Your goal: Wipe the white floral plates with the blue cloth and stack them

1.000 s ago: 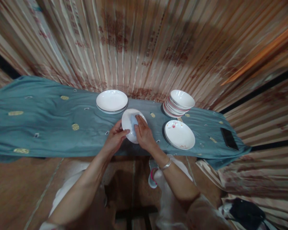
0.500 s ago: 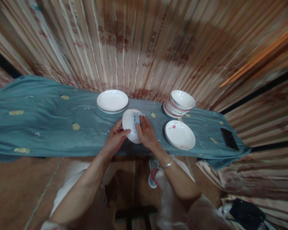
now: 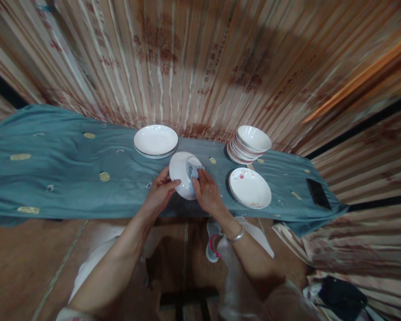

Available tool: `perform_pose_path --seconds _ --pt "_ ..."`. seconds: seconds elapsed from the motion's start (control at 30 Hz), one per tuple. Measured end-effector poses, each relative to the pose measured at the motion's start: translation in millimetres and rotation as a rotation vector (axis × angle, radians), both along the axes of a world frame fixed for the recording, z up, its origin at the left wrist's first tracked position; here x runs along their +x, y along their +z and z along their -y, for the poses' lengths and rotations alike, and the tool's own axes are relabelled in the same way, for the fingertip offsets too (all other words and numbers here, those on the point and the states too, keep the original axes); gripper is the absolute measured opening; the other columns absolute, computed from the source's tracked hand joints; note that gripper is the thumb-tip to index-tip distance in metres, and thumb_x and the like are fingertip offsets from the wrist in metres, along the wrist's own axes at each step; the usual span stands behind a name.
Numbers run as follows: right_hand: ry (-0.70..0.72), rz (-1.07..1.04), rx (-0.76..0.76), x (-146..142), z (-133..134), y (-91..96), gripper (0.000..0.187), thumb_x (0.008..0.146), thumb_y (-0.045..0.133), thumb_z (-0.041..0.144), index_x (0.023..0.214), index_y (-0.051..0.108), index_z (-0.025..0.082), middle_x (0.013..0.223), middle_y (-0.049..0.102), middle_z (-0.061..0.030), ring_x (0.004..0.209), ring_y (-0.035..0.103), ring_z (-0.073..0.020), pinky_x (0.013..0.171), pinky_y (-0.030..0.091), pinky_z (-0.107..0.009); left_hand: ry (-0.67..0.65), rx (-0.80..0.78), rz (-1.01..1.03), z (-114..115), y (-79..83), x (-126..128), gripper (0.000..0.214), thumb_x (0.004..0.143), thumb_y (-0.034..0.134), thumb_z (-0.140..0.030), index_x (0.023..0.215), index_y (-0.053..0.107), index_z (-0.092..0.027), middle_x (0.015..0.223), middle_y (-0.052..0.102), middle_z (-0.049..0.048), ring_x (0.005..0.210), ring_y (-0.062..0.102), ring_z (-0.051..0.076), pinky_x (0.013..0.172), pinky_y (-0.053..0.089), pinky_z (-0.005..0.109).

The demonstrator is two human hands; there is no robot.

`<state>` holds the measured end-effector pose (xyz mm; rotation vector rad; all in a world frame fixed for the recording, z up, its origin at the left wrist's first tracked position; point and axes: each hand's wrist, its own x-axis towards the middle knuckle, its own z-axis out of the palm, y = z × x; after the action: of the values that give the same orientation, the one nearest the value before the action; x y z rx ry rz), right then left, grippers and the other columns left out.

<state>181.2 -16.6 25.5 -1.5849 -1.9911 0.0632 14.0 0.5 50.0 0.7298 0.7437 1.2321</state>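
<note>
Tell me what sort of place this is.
Perhaps a curtained-off corner of a home or small workspace: pleated beige fabric curtains with reddish-brown prints hang behind a long blue-green, yellow-patterned tablecloth, on which stands a stack of round white, red-banded bowls, apparently ceramic.

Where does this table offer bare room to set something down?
Widest: teal tablecloth left of the white plates and left hand. Smaller: between floral plates and black phone. Crowded: around the right hand and white dish, and where bowls stand close behind the floral plates.
</note>
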Motion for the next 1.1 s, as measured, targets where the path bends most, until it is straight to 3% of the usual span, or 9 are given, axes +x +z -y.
perform_pose_path --seconds 0.33,0.8,0.97,1.1 --pt "0.057 -0.007 0.023 1.4 14.9 0.9 0.048 0.105 0.032 0.033 0.137 0.057 0.006 0.135 0.063 -0.0222 0.131 0.057 -0.0285 0.112 0.046 -0.049 0.022 0.006 0.024 -1.0 3.5 0.4 0.056 0.053 0.084 -0.012 0.108 0.073 -0.018 0.084 0.077 0.0001 0.069 0.067 0.014 0.065 0.053 0.023" --pt "0.122 -0.028 0.054 -5.5 22.4 0.0 0.044 0.103 0.041 0.027 0.137 0.057 0.004 0.137 0.062 -0.0232 0.133 0.055 -0.0279 0.115 0.046 -0.046 0.021 0.025 0.01 -2.1 -1.0 -1.2 0.066 0.056 0.084 -0.014 0.12 0.07 -0.017 0.086 0.078 0.003 0.07 0.067 0.014 0.066 0.052 0.023" --pt "0.176 -0.046 0.047 -8.1 22.1 1.1 0.046 0.102 0.04 0.022 0.145 0.05 0.006 0.144 0.056 -0.0213 0.14 0.049 -0.0249 0.119 0.042 -0.043 0.018 0.042 0.014 -2.3 -1.6 -1.1 0.067 0.056 0.082 -0.014 0.121 0.07 -0.017 0.089 0.079 0.0042 0.073 0.07 0.017 0.065 0.054 0.024" --pt "0.208 -0.051 0.045 -13.4 20.6 6.0 0.052 0.102 0.035 0.017 0.152 0.041 0.01 0.153 0.048 -0.018 0.148 0.038 -0.0216 0.122 0.037 -0.044 -0.014 0.052 0.015 -0.5 4.4 0.5 0.067 0.055 0.083 -0.013 0.121 0.07 -0.017 0.097 0.079 0.0075 0.089 0.073 0.024 0.076 0.058 0.03"
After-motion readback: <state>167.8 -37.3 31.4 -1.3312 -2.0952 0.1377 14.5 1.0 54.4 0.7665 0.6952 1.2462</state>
